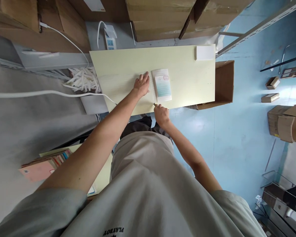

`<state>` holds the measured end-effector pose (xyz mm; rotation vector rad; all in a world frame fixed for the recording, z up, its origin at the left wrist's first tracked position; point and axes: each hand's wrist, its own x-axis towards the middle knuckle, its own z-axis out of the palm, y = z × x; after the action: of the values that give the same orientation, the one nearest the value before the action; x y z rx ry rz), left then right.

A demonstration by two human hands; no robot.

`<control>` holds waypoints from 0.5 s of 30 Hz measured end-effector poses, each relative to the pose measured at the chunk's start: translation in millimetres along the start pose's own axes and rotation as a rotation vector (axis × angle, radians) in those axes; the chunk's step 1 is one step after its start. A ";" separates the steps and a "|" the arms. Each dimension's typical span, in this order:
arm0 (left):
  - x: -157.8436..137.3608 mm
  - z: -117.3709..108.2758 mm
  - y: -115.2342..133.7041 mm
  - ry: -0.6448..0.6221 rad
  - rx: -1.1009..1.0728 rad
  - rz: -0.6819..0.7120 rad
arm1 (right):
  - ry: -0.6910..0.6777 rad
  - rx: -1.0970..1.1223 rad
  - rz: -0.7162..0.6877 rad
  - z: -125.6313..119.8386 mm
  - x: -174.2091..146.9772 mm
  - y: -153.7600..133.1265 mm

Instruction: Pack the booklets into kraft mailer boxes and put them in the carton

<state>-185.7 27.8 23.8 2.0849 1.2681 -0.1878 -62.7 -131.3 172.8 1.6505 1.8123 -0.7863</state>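
My left hand (142, 84) lies on the pale yellow tabletop (185, 79), palm down with its fingers stretched out. Beside its fingertips runs a pale, thin strip or sheet (152, 89), whose kind I cannot make out. Just to the right is a flat, clear-wrapped packet (163, 85) with a white and blue-green face and a small red mark. At the table's near edge my right hand (161, 114) is closed around a slim tool (154, 104). Only its dark and yellowish tip sticks out toward the strip; the rest is hidden in the fist.
A white stack of cards or paper (205, 53) sits at the far right corner. An open cardboard box (224, 82) stands against the right end. White sticks (82, 80) fill a container at left. A white cable (51, 94) reaches the table's left edge; large cartons (160, 19) line the back.
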 end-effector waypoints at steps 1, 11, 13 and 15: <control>-0.2 0.7 -0.2 0.004 -0.001 0.000 | 0.010 -0.008 0.013 1.2 -0.5 -0.1; -4.0 -4.5 12.1 -0.023 -0.035 -0.083 | -0.020 0.018 0.020 8.2 -2.8 12.4; -6.4 -4.5 15.0 0.018 -0.062 -0.088 | -0.024 0.034 -0.002 7.0 -7.2 21.2; -14.1 -1.4 17.8 0.084 -0.093 -0.083 | -0.015 0.061 -0.003 3.1 -15.4 33.5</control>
<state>-178.5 13.1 39.6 1.9806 1.3878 -0.0768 -28.0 -141.5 180.3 1.6757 1.7973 -0.8607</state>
